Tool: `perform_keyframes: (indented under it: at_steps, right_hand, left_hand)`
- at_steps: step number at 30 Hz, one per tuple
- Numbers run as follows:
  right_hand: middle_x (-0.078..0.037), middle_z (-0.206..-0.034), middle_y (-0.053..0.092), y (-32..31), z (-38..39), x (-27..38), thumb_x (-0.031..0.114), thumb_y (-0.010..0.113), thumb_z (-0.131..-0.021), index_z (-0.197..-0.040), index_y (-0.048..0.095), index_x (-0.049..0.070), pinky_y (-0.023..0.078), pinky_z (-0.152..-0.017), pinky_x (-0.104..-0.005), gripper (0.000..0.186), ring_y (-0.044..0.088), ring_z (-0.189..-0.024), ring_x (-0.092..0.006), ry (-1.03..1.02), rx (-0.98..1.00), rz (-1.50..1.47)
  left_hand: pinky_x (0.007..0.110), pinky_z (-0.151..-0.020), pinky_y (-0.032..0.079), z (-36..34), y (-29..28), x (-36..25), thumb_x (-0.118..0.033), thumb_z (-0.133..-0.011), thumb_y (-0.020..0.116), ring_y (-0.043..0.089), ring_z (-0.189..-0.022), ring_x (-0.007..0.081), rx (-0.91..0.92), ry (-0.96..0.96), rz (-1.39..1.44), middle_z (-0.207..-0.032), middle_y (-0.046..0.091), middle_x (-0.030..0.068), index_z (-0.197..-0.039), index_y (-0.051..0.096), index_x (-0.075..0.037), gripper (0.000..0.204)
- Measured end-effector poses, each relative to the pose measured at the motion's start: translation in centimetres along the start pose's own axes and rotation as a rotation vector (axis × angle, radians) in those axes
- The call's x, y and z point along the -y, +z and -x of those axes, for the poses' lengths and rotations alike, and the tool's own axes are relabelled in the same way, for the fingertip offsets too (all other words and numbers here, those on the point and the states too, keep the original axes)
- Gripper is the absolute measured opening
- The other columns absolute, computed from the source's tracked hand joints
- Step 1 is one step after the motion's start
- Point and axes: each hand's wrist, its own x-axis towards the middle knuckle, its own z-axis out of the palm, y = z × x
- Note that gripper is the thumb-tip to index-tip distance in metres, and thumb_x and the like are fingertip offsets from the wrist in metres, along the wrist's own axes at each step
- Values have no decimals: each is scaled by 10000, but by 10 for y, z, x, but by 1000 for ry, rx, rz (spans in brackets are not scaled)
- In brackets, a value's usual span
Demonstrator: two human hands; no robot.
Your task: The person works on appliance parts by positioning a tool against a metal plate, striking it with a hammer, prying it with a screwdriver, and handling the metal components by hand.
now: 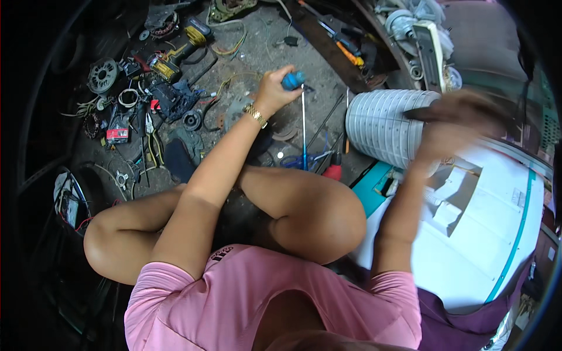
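Observation:
At the upper middle, the fingers of my left hand (pixel 276 92) are closed round a short blue object (pixel 293 81), partly see-through, like a tool handle. A long thin metal rod (pixel 304 120) with a blue lower end reaches from just below it toward my knee; whether the two are joined is unclear. Motion smears my right hand (pixel 453 131), raised at the right over the white cabinet's far edge. A dark blurred shape (pixel 417 114) sticks out beside its fingers, and what it is cannot be made out. A grey ribbed drum (pixel 383 126) lies on its side just left of that hand.
The white cabinet (pixel 468 257) with teal trim and a square opening lies at my right. Leftward on the floor are a yellow-black cordless drill (pixel 167 65), pliers (pixel 154 146), a round metal part (pixel 103 76) and tangled wires. A red-handled tool (pixel 333 169) is near my knee.

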Motion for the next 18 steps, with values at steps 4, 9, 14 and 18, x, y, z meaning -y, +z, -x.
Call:
perform_keyframes:
  at_steps: [4, 9, 14, 18]
  right_hand:
    - [-170, -888, 707, 46, 32, 35, 341, 516, -1036, -1092, 614, 1, 513, -590, -414, 358, 653, -659, -348, 292, 240, -392]
    - [34, -660, 430, -26, 18, 17, 344, 503, -1057, -1045, 541, 94, 285, -406, -202, 253, 371, -482, -44, 847, -60, -969]
    - [-1, -634, 422, -13, 75, -11, 347, 461, -1070, -1071, 502, 78, 304, -386, -239, 272, 367, -427, -83, 925, -2, -1079]
    - [-8, -636, 441, 11, 110, -8, 336, 460, -1072, -1064, 507, 73, 310, -387, -242, 267, 384, -428, -87, 986, 22, -1024]
  left_hand:
    - [397, -665, 555, 9, -10, -2, -195, -634, 852, 702, -761, 364, 90, -36, 2, -799, 698, 161, -966, 676, -76, 394]
    - [467, -644, 541, 20, -5, -10, -327, -650, 831, 695, -746, 364, 81, 15, -144, -775, 694, 136, -962, 641, -158, 403]
    - [469, -613, 521, 3, 12, -31, -287, -656, 812, 679, -710, 358, 124, -15, -193, -735, 679, 117, -950, 625, -145, 376]
    - [492, -585, 520, -7, 16, -24, -304, -690, 785, 679, -667, 364, 105, -44, -193, -681, 673, 116, -957, 637, -178, 330]
